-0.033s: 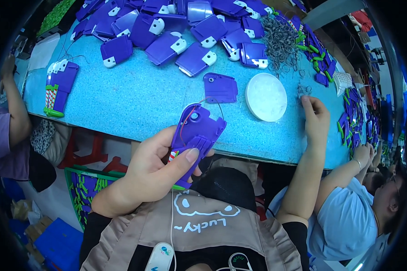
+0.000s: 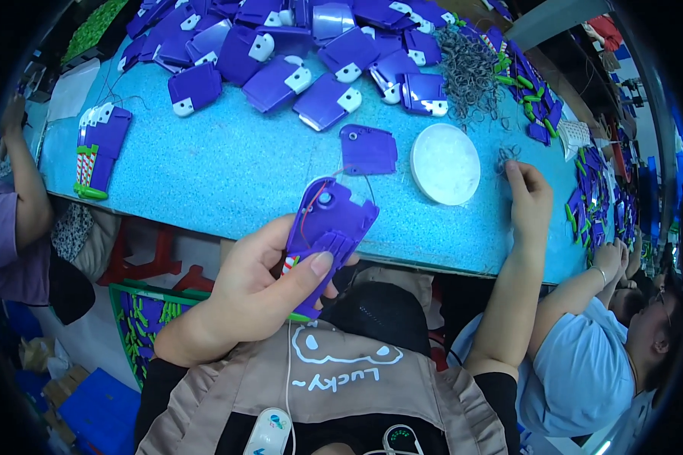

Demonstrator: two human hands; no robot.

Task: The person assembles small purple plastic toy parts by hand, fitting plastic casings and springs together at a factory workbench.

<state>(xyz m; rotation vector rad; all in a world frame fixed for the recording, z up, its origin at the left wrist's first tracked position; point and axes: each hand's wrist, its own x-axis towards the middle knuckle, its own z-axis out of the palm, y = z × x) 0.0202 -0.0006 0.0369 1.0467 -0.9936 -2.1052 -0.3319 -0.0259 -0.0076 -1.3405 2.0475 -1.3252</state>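
My left hand (image 2: 269,277) is closed around a purple plastic wing shell (image 2: 332,220), held tilted above the table's near edge. Its inner side faces up, showing a round hole, moulded ribs and thin red and dark wires looping from its top. Red-and-white stripes and a green tip peek out beneath my fingers. My right hand (image 2: 530,197) rests at the table on the right, thumb and fingers pinched at a small clump of thin wires (image 2: 507,156). Between the hands lie a round white dish (image 2: 445,164) and a flat purple shell (image 2: 369,149).
Purple shells with white corners (image 2: 273,82) are heaped along the far side, beside a tangle of grey coiled wires (image 2: 470,72). Stacked striped wings (image 2: 101,152) lie at left. A green-rimmed crate (image 2: 152,290) stands below the table. Co-workers sit on both sides.
The view has shifted very slightly. Both hands stay in nearly the same place, with the left still holding the wing shell.
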